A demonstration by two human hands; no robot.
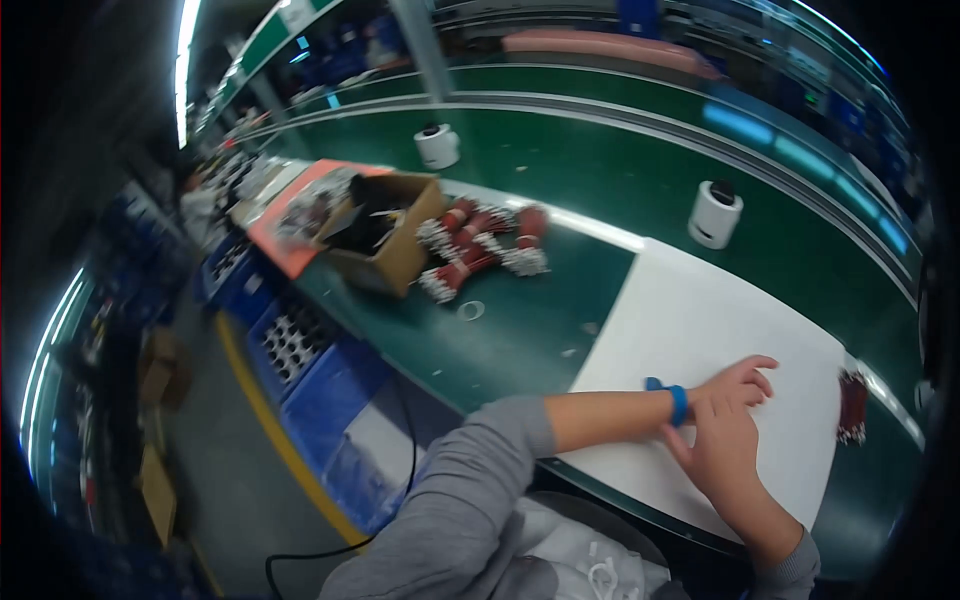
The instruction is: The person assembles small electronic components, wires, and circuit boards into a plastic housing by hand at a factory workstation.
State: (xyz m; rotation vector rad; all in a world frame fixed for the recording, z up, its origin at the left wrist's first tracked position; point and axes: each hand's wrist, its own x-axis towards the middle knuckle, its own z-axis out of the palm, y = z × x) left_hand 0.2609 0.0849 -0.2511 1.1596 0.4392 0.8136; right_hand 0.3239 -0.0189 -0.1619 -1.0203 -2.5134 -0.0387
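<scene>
My left hand (742,382) is above a white sheet (690,310) spread on the green bench, its fingers apart and slightly bent, holding nothing. Around that wrist sits a blue wristband (679,404). My right hand (722,445) lies across the back of the left one, fingers stretched out and thumb spread close to the wristband. Nothing shows in either hand. Just right of the sheet is a bundle of dark red wires (852,405) with white ends.
Several red wire bundles (475,245) lie beside an open cardboard box (395,245). White cylindrical devices with black tops (716,215) stand on the green conveyor belt (600,150). Blue crates (330,400) line the bench's left side. A black cable (412,430) hangs near my left arm.
</scene>
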